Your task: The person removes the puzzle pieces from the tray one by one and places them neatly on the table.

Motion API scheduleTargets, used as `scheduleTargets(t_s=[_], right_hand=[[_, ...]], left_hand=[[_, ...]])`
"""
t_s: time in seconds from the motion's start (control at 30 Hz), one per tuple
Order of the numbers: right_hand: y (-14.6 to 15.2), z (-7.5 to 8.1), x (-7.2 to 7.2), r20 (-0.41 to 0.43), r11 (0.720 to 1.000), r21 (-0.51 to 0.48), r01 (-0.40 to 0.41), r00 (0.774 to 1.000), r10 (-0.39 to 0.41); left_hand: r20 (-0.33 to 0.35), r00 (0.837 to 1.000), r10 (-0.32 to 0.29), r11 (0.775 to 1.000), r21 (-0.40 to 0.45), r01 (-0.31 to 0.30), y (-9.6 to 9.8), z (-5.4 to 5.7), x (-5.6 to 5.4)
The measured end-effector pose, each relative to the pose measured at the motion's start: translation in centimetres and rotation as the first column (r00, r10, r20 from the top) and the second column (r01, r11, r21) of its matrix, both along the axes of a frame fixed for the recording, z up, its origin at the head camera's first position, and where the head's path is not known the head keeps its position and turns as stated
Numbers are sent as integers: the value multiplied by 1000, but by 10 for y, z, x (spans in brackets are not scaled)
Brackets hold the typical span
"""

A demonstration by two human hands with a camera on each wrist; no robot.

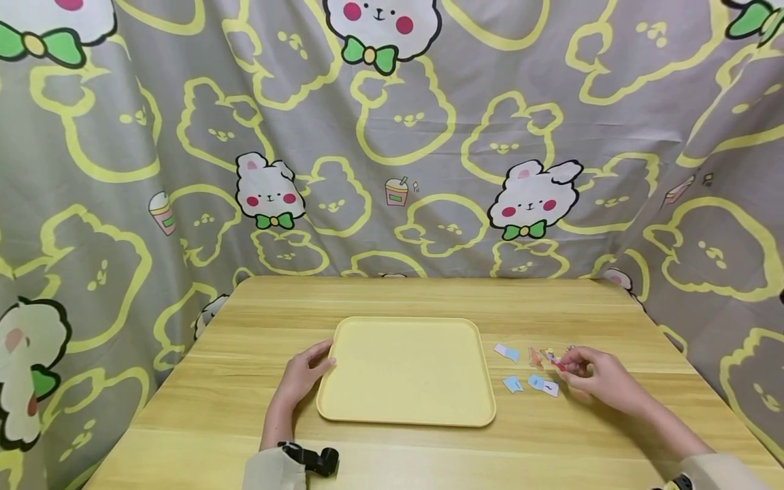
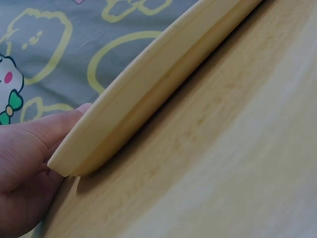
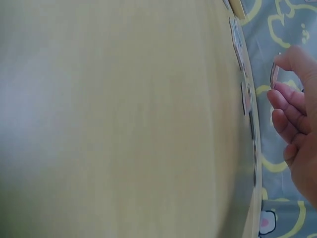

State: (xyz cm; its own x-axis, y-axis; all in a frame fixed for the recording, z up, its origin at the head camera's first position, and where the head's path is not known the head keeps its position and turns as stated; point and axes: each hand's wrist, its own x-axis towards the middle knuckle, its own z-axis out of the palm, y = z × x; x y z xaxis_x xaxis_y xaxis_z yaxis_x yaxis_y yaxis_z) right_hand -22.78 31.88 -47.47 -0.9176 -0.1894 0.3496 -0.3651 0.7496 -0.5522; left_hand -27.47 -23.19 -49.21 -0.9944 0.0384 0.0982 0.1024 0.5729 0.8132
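Observation:
A yellow rectangular tray (image 1: pixel 404 371) lies on the table in the head view. My left hand (image 1: pixel 304 371) holds its left edge, thumb at the rim; in the left wrist view the hand (image 2: pixel 29 163) is at the tray's corner (image 2: pixel 114 106). On the right, my right hand (image 1: pixel 603 378) pinches a small, flat reddish puzzle piece (image 1: pixel 558 365) between thumb and fingers. The right wrist view shows that piece (image 3: pixel 274 74) edge-on, raised above the tabletop. Close by lie an orange piece (image 1: pixel 535 358) and several blue-and-lilac pieces (image 1: pixel 507 352). Some colourful pieces are partly hidden by the right hand.
The wooden table (image 1: pixel 275 299) extends round the tray and pieces. A grey curtain (image 1: pixel 429 224) with yellow outlines and white rabbits hangs behind and along both sides. A black strap device (image 1: pixel 312 459) is on the left wrist.

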Motion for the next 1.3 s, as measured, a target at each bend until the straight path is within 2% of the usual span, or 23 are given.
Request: scheduleTargets(t_s=[0.57, 1.13, 1.3], right_hand=[[30, -13, 13, -15, 999, 21, 39, 999, -39], [53, -11, 25, 13, 995, 57, 86, 996, -87], [55, -13, 26, 8, 996, 58, 69, 998, -70]], left_hand=[[-3, 1000, 3, 1000, 4, -3, 0, -2, 0], [-5, 1000, -19, 1000, 17, 19, 1, 1, 2], [-10, 1000, -14, 1000, 6, 14, 2, 1, 3]])
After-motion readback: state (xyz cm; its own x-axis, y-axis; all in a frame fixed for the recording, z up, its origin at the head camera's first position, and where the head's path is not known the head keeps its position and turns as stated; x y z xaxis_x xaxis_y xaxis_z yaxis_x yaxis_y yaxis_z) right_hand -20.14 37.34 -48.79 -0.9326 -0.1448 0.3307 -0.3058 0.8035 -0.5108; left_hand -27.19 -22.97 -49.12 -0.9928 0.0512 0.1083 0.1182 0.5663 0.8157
